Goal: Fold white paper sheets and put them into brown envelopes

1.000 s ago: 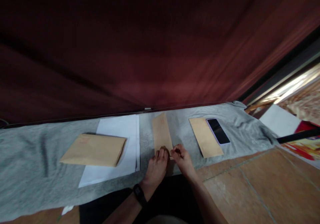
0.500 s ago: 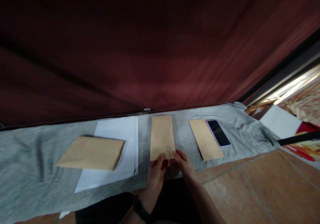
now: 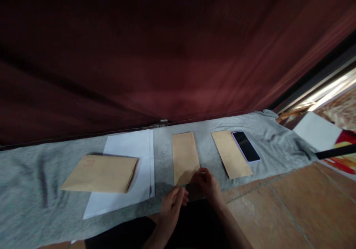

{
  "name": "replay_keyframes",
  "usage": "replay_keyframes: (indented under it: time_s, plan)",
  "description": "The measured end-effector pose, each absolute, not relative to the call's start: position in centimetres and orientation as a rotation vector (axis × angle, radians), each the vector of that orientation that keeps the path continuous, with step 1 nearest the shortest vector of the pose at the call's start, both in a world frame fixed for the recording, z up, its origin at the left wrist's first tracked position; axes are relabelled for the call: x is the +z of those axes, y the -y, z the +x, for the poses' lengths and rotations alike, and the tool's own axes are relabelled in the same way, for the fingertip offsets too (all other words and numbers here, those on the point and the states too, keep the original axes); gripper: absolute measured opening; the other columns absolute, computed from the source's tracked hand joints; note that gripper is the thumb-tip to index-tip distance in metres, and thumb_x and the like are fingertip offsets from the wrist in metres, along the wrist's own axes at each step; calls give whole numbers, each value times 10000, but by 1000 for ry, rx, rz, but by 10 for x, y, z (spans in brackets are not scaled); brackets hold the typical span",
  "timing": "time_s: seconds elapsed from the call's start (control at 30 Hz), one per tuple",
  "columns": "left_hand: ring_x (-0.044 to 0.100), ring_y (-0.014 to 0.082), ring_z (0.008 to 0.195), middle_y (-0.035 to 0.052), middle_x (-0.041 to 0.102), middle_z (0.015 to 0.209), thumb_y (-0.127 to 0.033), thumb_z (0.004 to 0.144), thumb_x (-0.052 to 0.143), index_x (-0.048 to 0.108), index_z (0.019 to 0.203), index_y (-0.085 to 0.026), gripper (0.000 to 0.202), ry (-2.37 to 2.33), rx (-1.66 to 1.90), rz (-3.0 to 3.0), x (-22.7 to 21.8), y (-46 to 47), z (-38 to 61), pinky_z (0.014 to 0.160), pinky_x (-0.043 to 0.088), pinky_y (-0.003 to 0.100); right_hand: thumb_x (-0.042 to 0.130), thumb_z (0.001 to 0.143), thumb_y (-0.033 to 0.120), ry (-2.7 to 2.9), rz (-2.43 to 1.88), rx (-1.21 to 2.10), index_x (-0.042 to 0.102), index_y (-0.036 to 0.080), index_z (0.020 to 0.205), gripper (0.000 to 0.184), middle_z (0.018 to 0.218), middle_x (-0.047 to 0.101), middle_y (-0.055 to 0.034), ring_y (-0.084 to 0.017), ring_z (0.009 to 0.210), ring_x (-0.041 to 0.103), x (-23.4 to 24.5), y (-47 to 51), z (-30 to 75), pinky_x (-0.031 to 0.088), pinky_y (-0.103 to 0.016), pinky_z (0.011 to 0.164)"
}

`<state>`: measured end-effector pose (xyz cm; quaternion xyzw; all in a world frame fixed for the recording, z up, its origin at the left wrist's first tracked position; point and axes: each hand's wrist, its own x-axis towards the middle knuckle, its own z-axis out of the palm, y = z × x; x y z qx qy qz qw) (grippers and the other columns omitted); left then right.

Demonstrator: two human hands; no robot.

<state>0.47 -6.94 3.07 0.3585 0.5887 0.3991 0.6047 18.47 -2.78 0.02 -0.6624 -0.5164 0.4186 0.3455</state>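
A narrow brown paper envelope [image 3: 185, 156] lies lengthwise on the grey cloth in front of me, with faint reddish print near its far right corner. My right hand [image 3: 208, 185] is at its near right corner, fingers bent and blurred; whether they grip the paper I cannot tell. Below the near left edge, my left hand [image 3: 172, 204] is raised apart from the envelope, its fingers loosely curved and holding nothing. Shadow darkens the envelope's near end. Farther right lies a second narrow brown envelope [image 3: 231, 154], and beside it a phone [image 3: 247, 147] with a purple edge.
On the left, a large brown envelope [image 3: 100, 173] overlaps white paper sheets [image 3: 133, 143]. The grey cloth [image 3: 164, 154] runs along a dark red curtain [image 3: 167, 75]. Tiled floor [image 3: 278, 204] shows at right, with a white box [image 3: 318, 130] beyond the cloth.
My left hand has come off the middle envelope and drawn back toward me. The envelope sits slightly farther right and nearer, and reddish print now shows on it. My right hand has shifted slightly right.
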Motion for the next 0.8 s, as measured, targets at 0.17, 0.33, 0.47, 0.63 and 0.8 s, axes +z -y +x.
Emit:
replay_keyframes:
  time_s: [0.17, 0.33, 0.47, 0.63, 0.8]
  plan:
    - [432, 258, 1443, 102, 524, 1516, -347, 1030, 415, 579, 1387, -190, 422, -1383, 767, 2151, 31, -4, 10, 1188, 376, 478, 464, 946, 341, 1587, -1815, 811, 580, 219, 1258, 354, 814, 753, -61, -249, 702, 729, 2, 35, 183, 526, -315, 600]
    - [299, 264, 1516, 154, 383, 1605, -354, 1033, 386, 406, 1520, -120, 540, -1433, 487, 2627, 9, -95, 17, 1222, 301, 490, 425, 972, 320, 1645, -1845, 773, 592, 207, 1247, 340, 807, 748, -72, -257, 700, 737, 3, 34, 183, 523, -319, 598]
    - [294, 238, 1518, 109, 374, 1617, -368, 1040, 334, 344, 1558, -135, 568, -1448, 324, 2684, -4, -135, 21, 1249, 230, 463, 420, 964, 318, 1631, -1865, 855, 588, 223, 1235, 332, 773, 741, -51, -252, 699, 743, 4, 32, 184, 508, -300, 584]
    - [271, 208, 1527, 68, 352, 1633, -352, 1044, 309, 328, 1569, -160, 560, -1404, 273, 2719, -11, -139, 26, 1272, 153, 428, 483, 933, 296, 1582, -1867, 873, 593, 235, 1241, 333, 741, 739, -36, -230, 649, 729, 6, 32, 185, 490, -278, 552]
    - [270, 185, 1527, 87, 345, 1635, -337, 1047, 310, 310, 1573, -151, 557, -1323, 323, 2761, -12, -117, 27, 1274, 147, 412, 479, 942, 293, 1538, -1850, 925, 592, 239, 1229, 313, 808, 758, -44, -227, 703, 745, 9, 32, 187, 517, -279, 577]
